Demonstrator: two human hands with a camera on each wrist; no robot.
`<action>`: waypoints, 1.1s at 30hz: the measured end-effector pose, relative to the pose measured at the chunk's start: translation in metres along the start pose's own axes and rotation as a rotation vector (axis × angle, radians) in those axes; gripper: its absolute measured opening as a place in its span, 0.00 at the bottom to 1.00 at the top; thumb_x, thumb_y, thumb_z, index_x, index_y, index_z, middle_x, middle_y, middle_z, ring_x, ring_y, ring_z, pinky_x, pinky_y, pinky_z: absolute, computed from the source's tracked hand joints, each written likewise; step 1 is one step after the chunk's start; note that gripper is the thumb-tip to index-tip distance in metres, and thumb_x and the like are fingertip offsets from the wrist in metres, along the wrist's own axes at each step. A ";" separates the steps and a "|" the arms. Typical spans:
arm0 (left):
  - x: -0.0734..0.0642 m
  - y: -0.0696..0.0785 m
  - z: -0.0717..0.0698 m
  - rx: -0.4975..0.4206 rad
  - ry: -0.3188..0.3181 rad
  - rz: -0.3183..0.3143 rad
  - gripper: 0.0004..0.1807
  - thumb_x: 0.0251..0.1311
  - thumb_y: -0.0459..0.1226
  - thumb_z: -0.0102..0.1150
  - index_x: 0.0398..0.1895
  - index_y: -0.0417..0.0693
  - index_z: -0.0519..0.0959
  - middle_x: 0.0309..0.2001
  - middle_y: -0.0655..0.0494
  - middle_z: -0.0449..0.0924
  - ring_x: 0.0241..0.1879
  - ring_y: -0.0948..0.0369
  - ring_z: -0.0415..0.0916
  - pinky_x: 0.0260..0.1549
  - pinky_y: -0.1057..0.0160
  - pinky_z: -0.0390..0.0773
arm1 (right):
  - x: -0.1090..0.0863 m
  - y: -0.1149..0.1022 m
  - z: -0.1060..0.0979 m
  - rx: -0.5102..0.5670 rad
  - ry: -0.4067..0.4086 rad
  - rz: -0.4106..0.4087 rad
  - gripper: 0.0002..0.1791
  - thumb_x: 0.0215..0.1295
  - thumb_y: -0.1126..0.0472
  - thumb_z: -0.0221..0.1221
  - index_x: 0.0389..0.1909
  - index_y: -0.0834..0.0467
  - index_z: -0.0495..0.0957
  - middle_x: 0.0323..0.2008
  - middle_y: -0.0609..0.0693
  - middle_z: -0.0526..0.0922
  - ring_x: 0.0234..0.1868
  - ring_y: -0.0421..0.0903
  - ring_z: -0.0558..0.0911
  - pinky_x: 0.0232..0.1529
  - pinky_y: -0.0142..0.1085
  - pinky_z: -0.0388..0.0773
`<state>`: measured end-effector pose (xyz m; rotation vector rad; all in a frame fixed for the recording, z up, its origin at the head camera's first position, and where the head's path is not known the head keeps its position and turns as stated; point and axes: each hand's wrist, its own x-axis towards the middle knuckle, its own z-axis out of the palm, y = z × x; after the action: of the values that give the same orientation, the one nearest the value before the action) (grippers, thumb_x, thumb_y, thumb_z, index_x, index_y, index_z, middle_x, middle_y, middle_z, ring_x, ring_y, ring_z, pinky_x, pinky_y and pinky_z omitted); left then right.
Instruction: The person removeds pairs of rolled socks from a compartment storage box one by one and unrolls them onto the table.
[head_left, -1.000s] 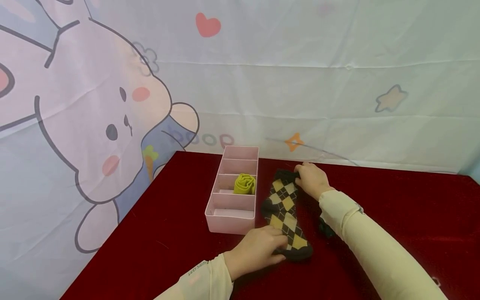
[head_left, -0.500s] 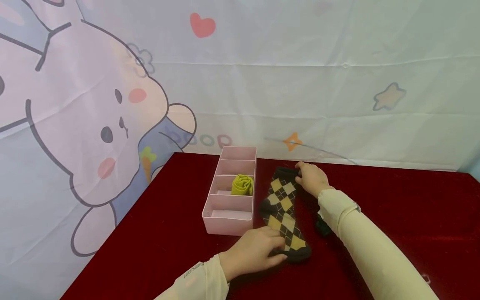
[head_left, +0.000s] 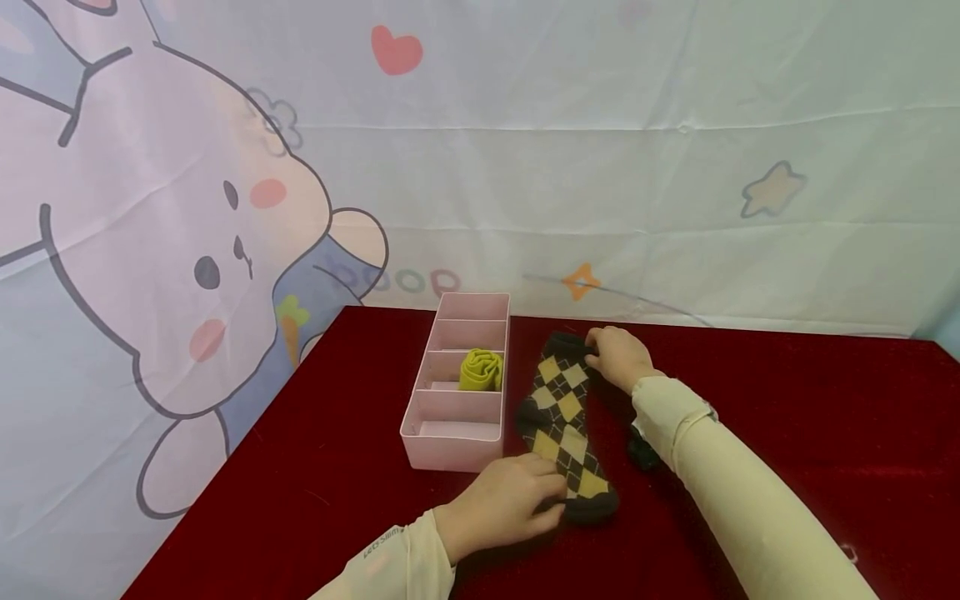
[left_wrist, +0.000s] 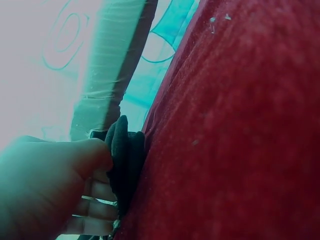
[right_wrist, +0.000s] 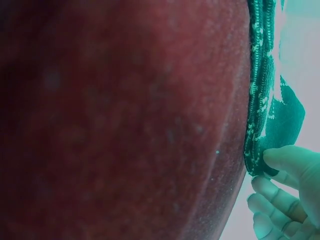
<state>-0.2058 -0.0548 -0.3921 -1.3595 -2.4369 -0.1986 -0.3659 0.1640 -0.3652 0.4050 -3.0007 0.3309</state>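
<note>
A dark argyle sock (head_left: 567, 408) with yellow and cream diamonds lies lengthwise on the red cloth, its cuff towards the back. Two layers show at its edge in the right wrist view, stacked like a pair. My right hand (head_left: 621, 358) pinches the cuff's right corner; thumb and forefinger meet the dark fabric (right_wrist: 287, 120) in the right wrist view. At the near end, my left hand (head_left: 506, 500) holds the toe by its left side. In the left wrist view, the thumb presses the dark toe (left_wrist: 129, 160) and the other fingers curl behind it.
Left of the sock stands a pink divided box (head_left: 452, 452). A rolled yellow-green cloth (head_left: 480, 371) sits in its second compartment from the front. A dark bundle (head_left: 642, 452) lies partly hidden by the right sleeve. A printed curtain (head_left: 600, 167) hangs behind the table.
The whole scene has shifted slightly left as the head view turned. Both hands keep their places at the sock's two ends, and the sock lies as before.
</note>
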 end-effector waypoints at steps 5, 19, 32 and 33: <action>0.000 0.000 0.001 0.037 0.036 0.014 0.02 0.55 0.42 0.62 0.28 0.57 0.80 0.28 0.66 0.77 0.32 0.69 0.75 0.30 0.74 0.73 | 0.000 -0.001 0.001 -0.004 0.020 -0.026 0.11 0.66 0.60 0.59 0.44 0.62 0.79 0.43 0.59 0.83 0.40 0.54 0.82 0.40 0.46 0.80; 0.001 -0.004 0.006 0.090 0.348 0.059 0.04 0.46 0.38 0.66 0.23 0.54 0.79 0.24 0.64 0.75 0.27 0.68 0.73 0.26 0.72 0.72 | -0.002 -0.002 0.000 0.006 0.122 -0.055 0.10 0.66 0.61 0.58 0.44 0.62 0.80 0.42 0.59 0.84 0.40 0.55 0.83 0.41 0.47 0.80; 0.002 -0.001 0.002 0.081 0.433 0.022 0.03 0.48 0.37 0.66 0.26 0.53 0.80 0.26 0.64 0.77 0.28 0.68 0.74 0.28 0.71 0.74 | -0.005 -0.005 -0.013 0.018 0.131 -0.028 0.11 0.67 0.59 0.57 0.45 0.60 0.80 0.40 0.57 0.85 0.36 0.52 0.83 0.36 0.45 0.79; 0.003 -0.001 0.002 0.079 0.434 0.021 0.03 0.48 0.37 0.66 0.26 0.53 0.80 0.26 0.64 0.77 0.28 0.68 0.74 0.28 0.71 0.75 | -0.005 -0.005 -0.014 0.020 0.126 -0.023 0.11 0.67 0.59 0.57 0.45 0.60 0.80 0.40 0.57 0.84 0.36 0.52 0.82 0.36 0.45 0.79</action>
<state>-0.2082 -0.0528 -0.3926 -1.1648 -2.0472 -0.3486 -0.3593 0.1638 -0.3512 0.4048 -2.8703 0.3699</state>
